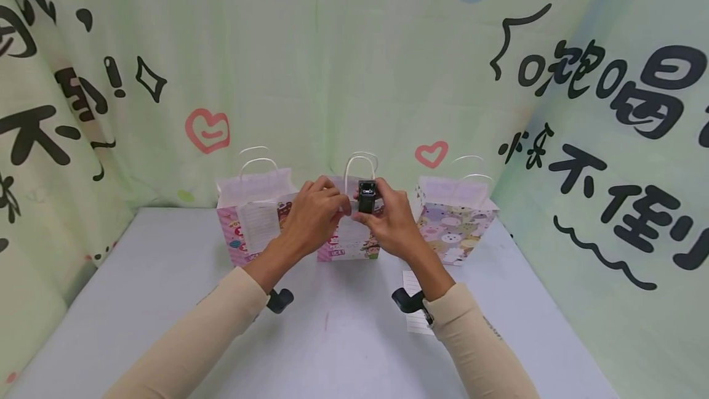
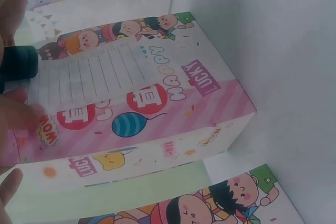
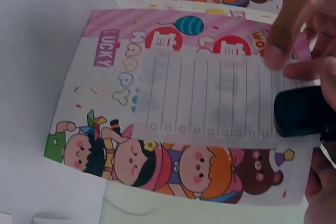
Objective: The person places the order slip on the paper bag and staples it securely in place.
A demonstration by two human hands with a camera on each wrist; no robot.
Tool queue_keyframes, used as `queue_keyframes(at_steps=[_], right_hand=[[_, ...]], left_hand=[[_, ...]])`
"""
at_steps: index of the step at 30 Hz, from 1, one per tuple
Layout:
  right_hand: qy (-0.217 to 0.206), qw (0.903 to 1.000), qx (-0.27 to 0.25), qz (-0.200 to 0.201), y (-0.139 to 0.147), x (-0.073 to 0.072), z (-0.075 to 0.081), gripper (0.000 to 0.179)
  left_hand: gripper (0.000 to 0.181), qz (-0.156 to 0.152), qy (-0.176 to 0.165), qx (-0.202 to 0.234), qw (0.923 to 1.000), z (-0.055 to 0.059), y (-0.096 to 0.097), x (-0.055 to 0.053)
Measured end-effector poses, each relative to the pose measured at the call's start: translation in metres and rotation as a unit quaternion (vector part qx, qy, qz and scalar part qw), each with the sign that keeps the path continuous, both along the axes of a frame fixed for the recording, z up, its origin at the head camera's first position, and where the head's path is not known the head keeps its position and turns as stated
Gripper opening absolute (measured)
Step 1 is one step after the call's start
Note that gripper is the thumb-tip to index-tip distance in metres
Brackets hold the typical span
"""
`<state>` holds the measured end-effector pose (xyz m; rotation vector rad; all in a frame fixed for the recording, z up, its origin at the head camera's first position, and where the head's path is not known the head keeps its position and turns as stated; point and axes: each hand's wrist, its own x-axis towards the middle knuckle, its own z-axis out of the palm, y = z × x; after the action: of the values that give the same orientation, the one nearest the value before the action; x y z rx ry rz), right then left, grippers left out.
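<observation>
In the head view a pink-and-white gift bag (image 1: 348, 250) stands upright at the middle, under both hands. A lined paper sheet (image 3: 210, 93) lies against its front, up to the top edge. My left hand (image 1: 316, 217) pinches the bag's top edge and the sheet, its thumb pressing the sheet's upper corner. My right hand (image 1: 394, 217) grips a small black stapler (image 1: 367, 196). The stapler's rounded end (image 3: 296, 111) lies over the sheet at the bag's top edge. Part of the right hand is cut off in its wrist view.
A similar gift bag (image 1: 228, 226) with a lined sheet (image 1: 259, 226) on its front stands to the left. To the right stands a gift bag with animal faces (image 1: 454, 233). Another lined sheet (image 1: 416, 324) lies on the table (image 1: 332, 350) beneath the right forearm.
</observation>
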<state>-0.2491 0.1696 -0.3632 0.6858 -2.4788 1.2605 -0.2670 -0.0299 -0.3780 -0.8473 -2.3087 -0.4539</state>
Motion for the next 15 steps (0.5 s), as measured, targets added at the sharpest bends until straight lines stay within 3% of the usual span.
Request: queue_keyframes(at_steps=[9, 12, 15], right_hand=[[0.073, 0.9951, -0.007, -0.066, -0.0113, 0.0058, -0.0081, 0.047], [0.067, 0.9961, 0.003, -0.058, -0.0086, 0.0049, -0.0061, 0.049], [0.046, 0.9986, 0.011, -0.023, -0.0025, 0.0039, -0.0019, 0.050]], left_hand=[[0.008, -0.006, 0.003, 0.002, 1.0000, -0.0007, -0.0007, -0.0005], [0.008, -0.006, 0.006, 0.003, 1.0000, -0.0007, -0.0007, -0.0009], [0.009, -0.005, 0.007, 0.006, 0.9999, -0.0012, -0.0012, -0.0010]])
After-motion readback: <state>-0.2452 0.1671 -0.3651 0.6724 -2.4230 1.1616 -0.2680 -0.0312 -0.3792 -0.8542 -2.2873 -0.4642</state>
